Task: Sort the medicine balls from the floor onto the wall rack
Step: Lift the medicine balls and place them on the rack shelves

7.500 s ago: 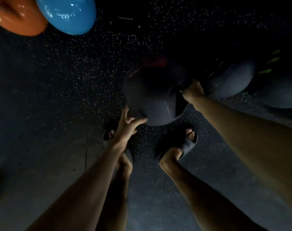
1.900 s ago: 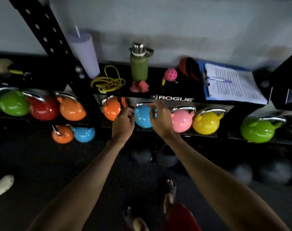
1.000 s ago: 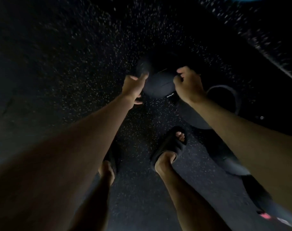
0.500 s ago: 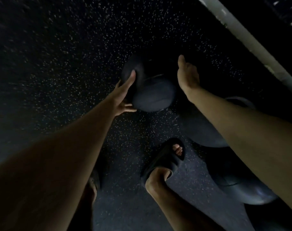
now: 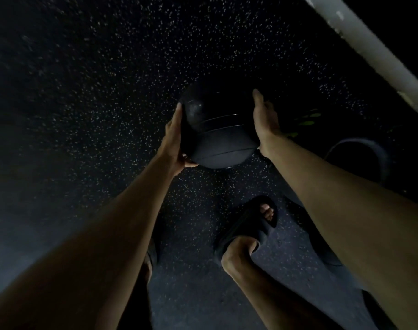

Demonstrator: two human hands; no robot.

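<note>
Fig.: mid-task pickup. Left hand [image 5: 175,139] & right hand [image 5: 265,122] clamp a black medicine ball [image 5: 218,134] between flat palms, fingers straight, apparently just off the speckled floor [image 5: 96,91], beyond the sandalled foot [image 5: 248,225]. Other dark balls [image 5: 362,160] lie at right, nr a pale rail [image 5: 370,46]. Rack not in view; this ball & the rest are yet to be racked.

The medicine ball [image 5: 217,134] sits between 2 hands, the left hand [image 5: 174,139] on its left side and the right hand [image 5: 265,122] on its right, over the floor [image 5: 96,91], with 1 foot [image 5: 248,225] nearer the person, a second ball [image 5: 362,160] to the right and a rail [image 5: 370,48] beyond.
</note>
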